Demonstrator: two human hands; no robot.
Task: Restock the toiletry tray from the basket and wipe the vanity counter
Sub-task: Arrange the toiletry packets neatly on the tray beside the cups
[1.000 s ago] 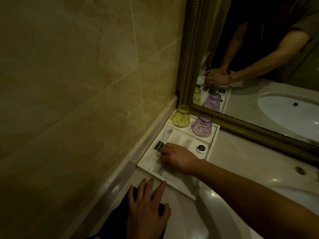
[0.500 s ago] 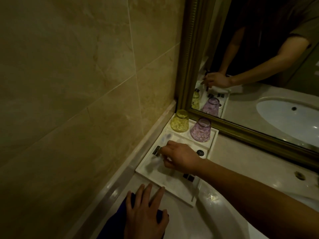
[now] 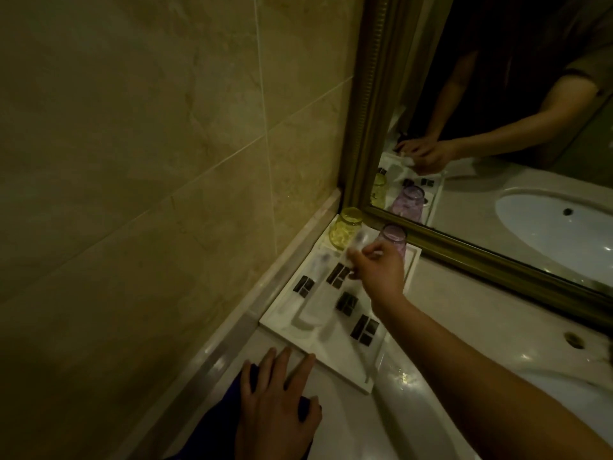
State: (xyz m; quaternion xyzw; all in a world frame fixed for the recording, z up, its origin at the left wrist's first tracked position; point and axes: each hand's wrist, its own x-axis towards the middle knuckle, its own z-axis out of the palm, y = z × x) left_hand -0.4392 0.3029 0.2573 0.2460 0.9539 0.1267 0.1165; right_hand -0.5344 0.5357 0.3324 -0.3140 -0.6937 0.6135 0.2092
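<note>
Currently your right hand point(image 3: 378, 270) is pinching a blurred white sachet over the toiletry tray point(image 3: 411, 260) in the desk corner, presumably slotting it beside the others, while your left hand point(image 3: 275, 406) is lying flat, pinning the blue cloth point(image 3: 212, 426).

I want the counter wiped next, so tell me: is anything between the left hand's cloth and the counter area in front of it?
Yes. The left hand lies flat on the blue cloth, and the white toiletry tray sits directly beyond its fingertips, covering the counter up to the corner. The right hand works over the tray.
</note>
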